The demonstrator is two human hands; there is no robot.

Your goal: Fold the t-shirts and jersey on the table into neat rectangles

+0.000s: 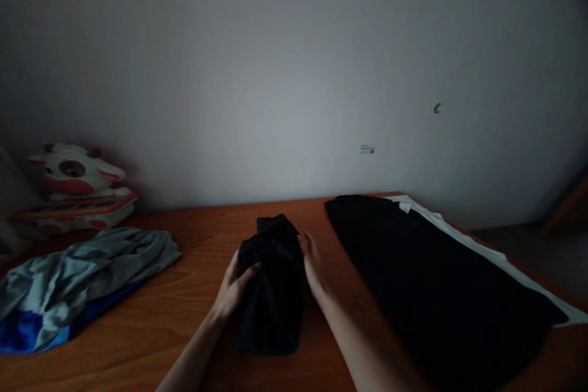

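A bunched black garment (pixel 273 294) lies on the wooden table in front of me, gathered into a narrow bundle. Its exact kind does not show in the dim light. My left hand (pixel 233 288) grips its left edge, the thumb on top of the cloth and the other fingers partly hidden at the side and beneath. Along the opposite edge, my right hand (pixel 313 263) holds the fabric, with some fingers hidden behind or under it.
A large black cloth (pixel 427 282) lies spread on the right, over a white cloth (pixel 496 257). To the left is a crumpled grey and blue cloth (pixel 101 269). A cow-shaped toy keyboard (pixel 78 190) stands behind it. The wooden table (pixel 206 233) meets a pale wall (pixel 275 73).
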